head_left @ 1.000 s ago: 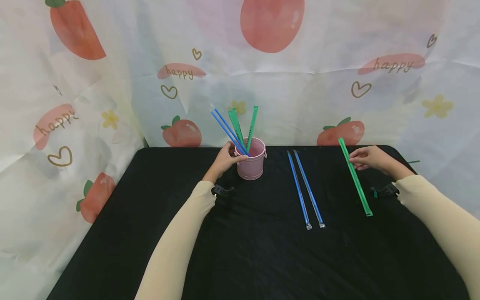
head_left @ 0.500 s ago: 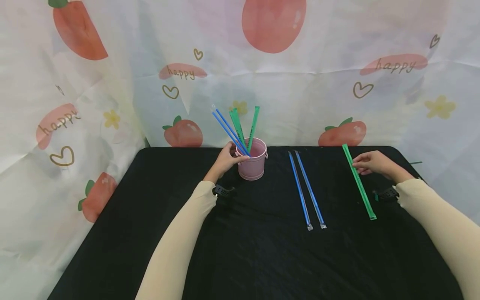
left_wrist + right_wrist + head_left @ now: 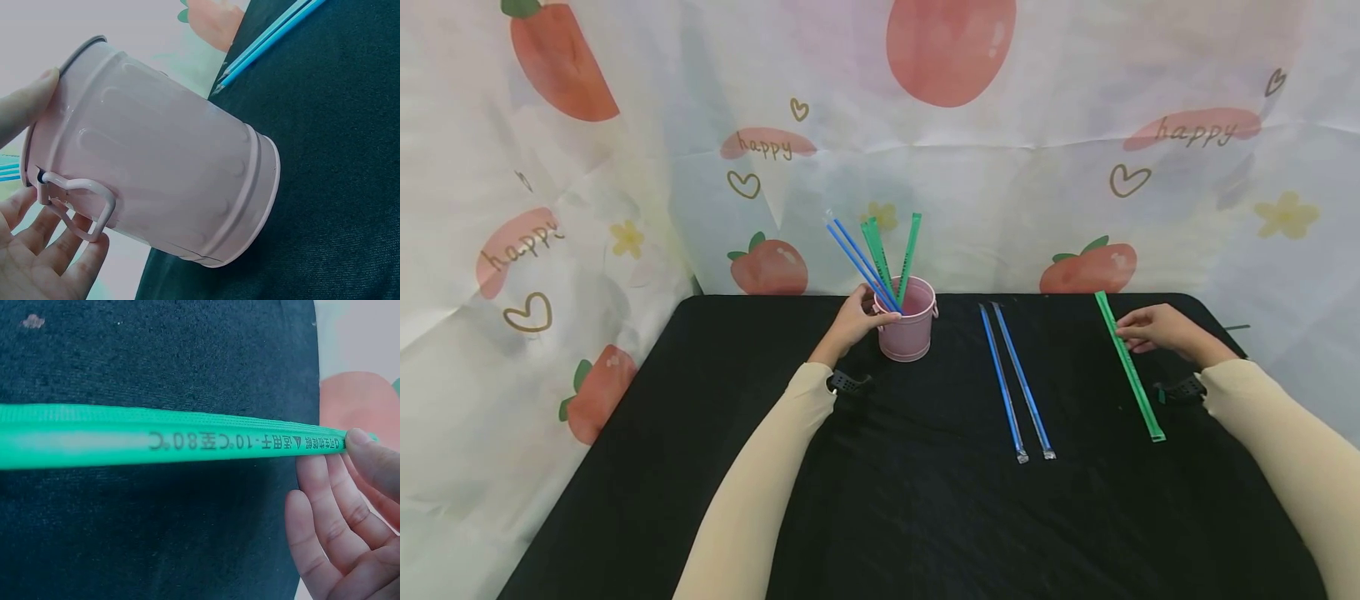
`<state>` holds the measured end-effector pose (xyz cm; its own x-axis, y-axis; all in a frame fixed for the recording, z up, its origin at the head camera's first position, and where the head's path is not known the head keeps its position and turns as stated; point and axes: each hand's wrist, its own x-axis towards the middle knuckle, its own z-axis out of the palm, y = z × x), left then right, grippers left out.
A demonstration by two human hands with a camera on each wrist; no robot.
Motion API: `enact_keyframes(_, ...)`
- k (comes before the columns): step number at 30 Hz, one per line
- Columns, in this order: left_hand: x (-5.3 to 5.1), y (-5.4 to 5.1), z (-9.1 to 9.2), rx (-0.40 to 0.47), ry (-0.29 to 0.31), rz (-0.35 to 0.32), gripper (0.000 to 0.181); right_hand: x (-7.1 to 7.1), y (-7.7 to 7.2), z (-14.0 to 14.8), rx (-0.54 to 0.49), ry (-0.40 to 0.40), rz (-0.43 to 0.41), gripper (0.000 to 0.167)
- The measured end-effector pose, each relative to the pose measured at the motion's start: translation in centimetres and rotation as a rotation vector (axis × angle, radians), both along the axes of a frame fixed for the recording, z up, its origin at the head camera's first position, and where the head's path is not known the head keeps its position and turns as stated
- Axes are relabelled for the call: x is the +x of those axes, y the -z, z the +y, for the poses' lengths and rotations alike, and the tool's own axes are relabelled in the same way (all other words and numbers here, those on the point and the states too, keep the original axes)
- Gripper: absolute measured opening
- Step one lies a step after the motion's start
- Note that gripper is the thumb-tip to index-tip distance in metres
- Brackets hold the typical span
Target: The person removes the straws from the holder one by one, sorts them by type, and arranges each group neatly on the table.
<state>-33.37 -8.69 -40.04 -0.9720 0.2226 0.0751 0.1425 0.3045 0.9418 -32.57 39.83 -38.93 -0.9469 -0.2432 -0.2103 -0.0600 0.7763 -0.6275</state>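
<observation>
My left hand (image 3: pixel 853 325) grips the rim of a small pink metal bucket (image 3: pixel 906 337), thumb over the front edge and fingers by the wire handle (image 3: pixel 94 187) at its side. Two blue wrapped straws (image 3: pixel 857 258) lean left out of the bucket, near that hand, and several green wrapped straws (image 3: pixel 907 258) stand behind them. Over the right part of the table, my right hand (image 3: pixel 1165 332) pinches another green wrapped straw (image 3: pixel 187 437) near its far end. Printed characters show along its wrapper in the right wrist view.
Two blue wrapped straws (image 3: pixel 1022 383) lie side by side on the black tablecloth (image 3: pixel 925 517), between the bucket and my right hand. A printed fabric backdrop (image 3: pixel 970 192) rises behind the table and along its left side.
My right hand has moved slightly right and toward me with the green straw. The left hand keeps its hold on the bucket, and the blue straws on the table stay put.
</observation>
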Motion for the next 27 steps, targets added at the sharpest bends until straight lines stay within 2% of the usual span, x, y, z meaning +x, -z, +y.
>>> enact_keyframes(18, -0.1, 0.0, 0.0, 0.001, 0.004, -0.004, 0.056, -0.6, 2.2, 1.0, -0.054, 0.029, -0.07, 0.044)
enact_keyframes(27, 0.0, 0.0, 0.0, -0.001, 0.007, -0.007, 0.058, -0.7, 2.6, 0.7, -0.054, 0.06, -0.094, 0.041)
